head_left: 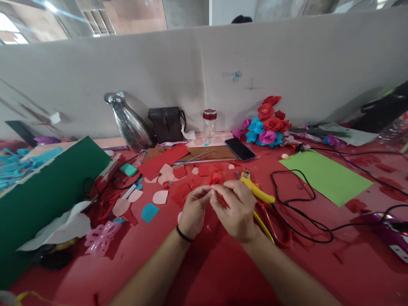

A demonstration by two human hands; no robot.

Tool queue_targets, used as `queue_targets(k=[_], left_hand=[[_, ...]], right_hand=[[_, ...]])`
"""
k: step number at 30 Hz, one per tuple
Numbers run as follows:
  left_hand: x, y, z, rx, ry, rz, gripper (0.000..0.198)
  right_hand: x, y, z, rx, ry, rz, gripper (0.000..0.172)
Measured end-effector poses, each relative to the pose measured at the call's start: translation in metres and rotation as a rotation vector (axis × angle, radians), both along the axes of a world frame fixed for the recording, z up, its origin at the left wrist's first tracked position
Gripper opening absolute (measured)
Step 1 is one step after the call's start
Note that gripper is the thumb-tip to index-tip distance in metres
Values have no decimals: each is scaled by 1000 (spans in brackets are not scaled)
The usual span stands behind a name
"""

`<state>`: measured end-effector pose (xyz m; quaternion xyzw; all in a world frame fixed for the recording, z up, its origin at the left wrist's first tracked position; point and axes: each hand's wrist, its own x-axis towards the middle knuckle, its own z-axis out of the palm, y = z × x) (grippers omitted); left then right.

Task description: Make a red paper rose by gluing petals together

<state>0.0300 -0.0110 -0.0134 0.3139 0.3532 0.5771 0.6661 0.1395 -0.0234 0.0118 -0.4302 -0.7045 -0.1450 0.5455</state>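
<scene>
In the middle of the head view, a small red paper flower (216, 177) shows just beyond my fingertips. My left hand (194, 211) pinches at its base, fingers closed. My right hand (235, 208) is also closed there, thumb and fingertips meeting those of the left; the exact grip points are partly hidden. Close to the right hand lies a yellow-handled cutting tool (259, 191), and below it a tool with red handles (276, 225), partly covered by the hand. Rounded paper petals in pink and blue, such as a blue petal (149, 212), are scattered left of my hands.
A steel jug (129, 121), a dark pouch (166, 123), a glass jar (209, 125), a phone (239, 148) and a paper flower bouquet (267, 123) line the back. Right are a green sheet (327, 175) and black cable (299, 216). A green box (54, 204) stands left.
</scene>
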Motion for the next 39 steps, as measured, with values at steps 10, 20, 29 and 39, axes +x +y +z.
queue_targets(k=[10, 20, 29, 39], left_hand=[[-2, 0, 6, -26, -97, -37, 14], [1, -5, 7, -46, -37, -62, 13], [0, -5, 8, -45, -68, -94, 15], [-9, 4, 2, 76, 99, -183, 14]], right_hand=[[4, -7, 1, 21, 114, 136, 24], [-4, -3, 1, 82, -54, -118, 16], [1, -8, 0, 106, -83, 14, 22], [39, 11, 24, -537, 402, 354, 15]])
